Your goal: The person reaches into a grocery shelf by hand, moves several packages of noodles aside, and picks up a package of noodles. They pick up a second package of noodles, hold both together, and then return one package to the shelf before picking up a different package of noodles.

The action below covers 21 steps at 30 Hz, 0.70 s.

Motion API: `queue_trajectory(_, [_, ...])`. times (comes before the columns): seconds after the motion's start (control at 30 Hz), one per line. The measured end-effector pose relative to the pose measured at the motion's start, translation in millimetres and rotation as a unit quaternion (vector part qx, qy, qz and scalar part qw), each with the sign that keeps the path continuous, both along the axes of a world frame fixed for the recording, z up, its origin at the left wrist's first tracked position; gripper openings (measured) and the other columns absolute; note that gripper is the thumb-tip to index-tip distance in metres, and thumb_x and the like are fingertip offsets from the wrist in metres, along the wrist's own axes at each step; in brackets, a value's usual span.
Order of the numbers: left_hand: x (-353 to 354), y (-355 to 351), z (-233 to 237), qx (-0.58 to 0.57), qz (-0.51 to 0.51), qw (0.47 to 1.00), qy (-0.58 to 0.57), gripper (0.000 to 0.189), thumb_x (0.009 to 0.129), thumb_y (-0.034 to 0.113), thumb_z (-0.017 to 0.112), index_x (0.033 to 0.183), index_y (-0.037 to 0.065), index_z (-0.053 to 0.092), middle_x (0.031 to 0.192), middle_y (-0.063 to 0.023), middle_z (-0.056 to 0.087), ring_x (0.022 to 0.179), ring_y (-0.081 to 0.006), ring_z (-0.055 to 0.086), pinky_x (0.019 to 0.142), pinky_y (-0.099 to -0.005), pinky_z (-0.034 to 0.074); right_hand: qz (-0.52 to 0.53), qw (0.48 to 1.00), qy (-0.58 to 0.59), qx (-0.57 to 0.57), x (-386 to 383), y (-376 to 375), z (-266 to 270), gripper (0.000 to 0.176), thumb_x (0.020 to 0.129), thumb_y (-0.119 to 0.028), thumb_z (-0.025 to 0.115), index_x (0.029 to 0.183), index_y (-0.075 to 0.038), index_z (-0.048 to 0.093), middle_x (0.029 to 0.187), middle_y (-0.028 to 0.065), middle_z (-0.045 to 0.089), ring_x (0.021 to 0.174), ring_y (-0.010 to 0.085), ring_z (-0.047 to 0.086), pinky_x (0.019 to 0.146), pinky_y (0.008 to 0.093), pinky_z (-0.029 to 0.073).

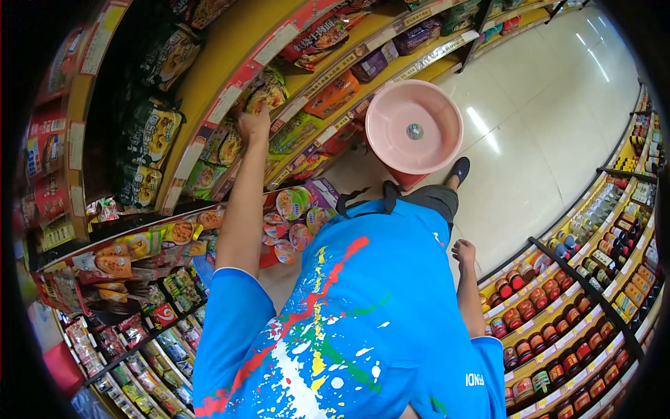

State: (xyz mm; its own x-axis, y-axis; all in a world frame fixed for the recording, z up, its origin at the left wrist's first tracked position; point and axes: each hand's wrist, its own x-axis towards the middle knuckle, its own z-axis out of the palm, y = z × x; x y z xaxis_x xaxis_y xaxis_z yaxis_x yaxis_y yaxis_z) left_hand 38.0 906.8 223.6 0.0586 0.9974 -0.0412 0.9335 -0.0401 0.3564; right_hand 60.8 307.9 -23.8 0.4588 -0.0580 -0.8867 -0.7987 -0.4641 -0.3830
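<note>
My left hand [255,126] reaches into the shelf on the left. Its fingers are closed at the edge of a green and yellow instant noodle packet [267,92]; part of the grip is hidden. Another noodle packet [227,145] stands just beside that wrist, in the same row. At my right side, my right hand [463,251] hangs low over the floor, its fingers loosely curled and nothing visible in them. A pink plastic basin [391,150] stands in front of my legs, on top of something red, with a small round sticker at its bottom.
Noodle packets, among them an orange one [333,94], fill the tiered shelf [307,98]. Cup noodles [300,236] are stacked near my left side. Along the right runs a curved shelf of jars [537,342]. Pale tiled floor [516,112] lies between the shelves.
</note>
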Motion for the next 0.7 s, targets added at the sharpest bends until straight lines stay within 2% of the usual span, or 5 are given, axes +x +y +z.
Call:
queue_trajectory(0.2, [15,-9,24,-0.101,0.021,0.995,0.013,0.07,0.071,0.05,0.068,0.11,-0.007,0.052,0.114,-0.0243,0.053,0.101,-0.0324,0.056,0.078,-0.0468,0.049,-0.013,1.0,-0.01,0.001,-1,4,-8,0.025,0.081,-0.01,0.053,0.103,0.002,0.057,0.076,0.0056,0.059,0.063,0.0139,0.058,0.05,0.0249,0.044])
queue_trajectory(0.27, [23,-27,37,-0.102,0.05,0.993,-0.025,0.078,0.073,0.055,0.065,0.113,-0.01,0.047,0.113,-0.0214,0.053,0.1,-0.0295,0.055,0.082,-0.0404,0.047,-0.005,1.0,-0.006,-0.001,1,3,-10,0.022,0.084,-0.012,0.052,0.102,-0.001,0.058,0.079,0.0046,0.06,0.065,0.0141,0.059,0.053,0.0258,0.045])
queue_trajectory(0.4, [15,1,11,-0.105,0.051,0.992,-0.042,0.08,0.073,0.054,0.065,0.116,-0.01,0.044,0.115,-0.0213,0.051,0.105,-0.0284,0.052,0.085,-0.0419,0.045,-0.014,1.0,-0.006,-0.003,6,-2,-12,0.023,0.083,-0.013,0.053,0.102,-0.001,0.058,0.079,0.0049,0.06,0.065,0.0145,0.059,0.052,0.026,0.045])
queue_trajectory(0.47, [13,10,-2,-0.09,0.073,0.986,-0.118,0.081,0.072,0.047,0.069,0.119,-0.013,0.041,0.125,-0.0257,0.045,0.113,-0.0324,0.048,0.092,-0.0435,0.043,-0.015,1.0,-0.006,-0.002,8,-6,-15,0.023,0.083,-0.013,0.054,0.102,-0.001,0.058,0.08,0.0049,0.06,0.066,0.0147,0.059,0.052,0.0261,0.045])
queue_trajectory(0.7, [21,3,11,-0.158,0.104,0.963,-0.19,0.087,0.074,0.047,0.068,0.126,-0.012,0.032,0.134,-0.0248,0.035,0.122,-0.0318,0.039,0.097,-0.043,0.039,-0.02,1.0,-0.008,-0.013,11,-18,-18,0.024,0.084,-0.013,0.054,0.104,-0.002,0.057,0.079,0.0045,0.061,0.065,0.014,0.06,0.052,0.0258,0.045])
